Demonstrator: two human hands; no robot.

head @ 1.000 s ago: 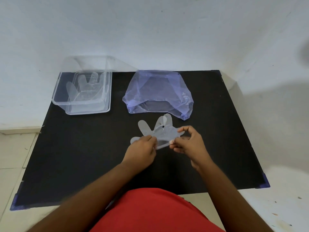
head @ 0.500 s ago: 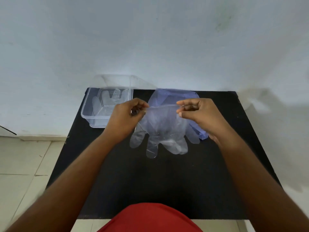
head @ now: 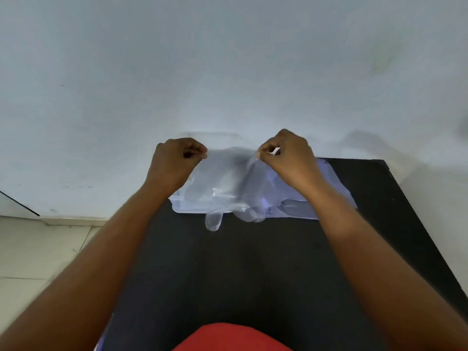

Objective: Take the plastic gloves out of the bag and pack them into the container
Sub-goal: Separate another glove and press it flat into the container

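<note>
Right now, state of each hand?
Left hand: closed, pinching one cuff corner of the plastic glove.
Right hand: closed, pinching the glove's other cuff corner.

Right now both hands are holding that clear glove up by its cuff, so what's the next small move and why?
Probably lower the glove leftward into the container. The left hand and right hand pinch its cuff corners, it hangs open with fingers down, and the container's rim shows just beneath it, beside the purple bag.
</note>
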